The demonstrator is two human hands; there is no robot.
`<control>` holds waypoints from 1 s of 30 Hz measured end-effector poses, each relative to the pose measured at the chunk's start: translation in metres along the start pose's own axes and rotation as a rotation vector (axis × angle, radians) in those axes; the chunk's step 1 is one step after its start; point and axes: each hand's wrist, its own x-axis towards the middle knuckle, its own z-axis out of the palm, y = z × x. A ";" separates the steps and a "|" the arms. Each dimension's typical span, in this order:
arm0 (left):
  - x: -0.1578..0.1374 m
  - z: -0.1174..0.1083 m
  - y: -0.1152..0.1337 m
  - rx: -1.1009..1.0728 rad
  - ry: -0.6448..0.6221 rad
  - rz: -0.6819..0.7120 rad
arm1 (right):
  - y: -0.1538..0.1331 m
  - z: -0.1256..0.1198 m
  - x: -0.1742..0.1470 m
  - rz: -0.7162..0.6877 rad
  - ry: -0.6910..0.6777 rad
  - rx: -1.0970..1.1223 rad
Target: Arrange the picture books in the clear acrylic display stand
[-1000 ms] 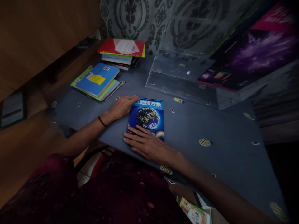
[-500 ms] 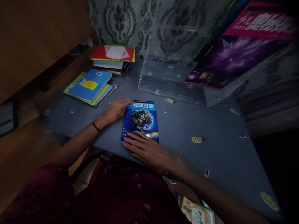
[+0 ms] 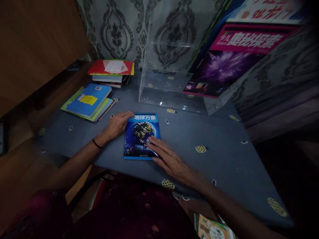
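A blue book (image 3: 139, 152) with a picture of the Earth on its cover lies flat near the table's front edge. My left hand (image 3: 118, 125) rests at the book's upper left corner, fingers stretched out and touching it. Over the lower right part of the cover lies my right hand (image 3: 170, 158), its fingers extended and partly apart. Neither hand grips the book. A dark band circles my left wrist.
Two book piles stand at the left: a blue book (image 3: 98, 94) tops the nearer one, a red book (image 3: 97, 67) the farther. At the back of the table (image 3: 224, 172), a clear acrylic stand (image 3: 147, 94) bears a purple-and-pink book (image 3: 224, 66). Another book (image 3: 211, 229) is below the front edge.
My right hand has slid to the right across the cover, uncovering the lower left of the blue book. My left hand stays at the upper left corner. The camera view has shifted a little.
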 end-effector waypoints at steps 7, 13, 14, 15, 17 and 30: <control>0.002 -0.003 -0.003 -0.045 0.160 -0.031 | -0.004 -0.012 0.086 0.259 -0.008 -0.314; 0.001 -0.005 0.000 -0.028 0.117 -0.086 | -0.012 -0.005 0.161 0.281 -0.249 -0.514; 0.001 -0.005 0.001 -0.030 0.118 -0.088 | -0.012 -0.004 0.167 0.270 -0.255 -0.513; 0.001 -0.005 0.001 -0.034 0.123 -0.087 | -0.012 -0.003 0.170 0.268 -0.261 -0.508; 0.001 -0.004 0.001 -0.039 0.134 -0.087 | -0.013 -0.003 0.173 0.274 -0.278 -0.499; 0.001 -0.003 -0.001 -0.055 0.161 -0.058 | 0.000 -0.015 0.156 0.331 -0.248 -0.544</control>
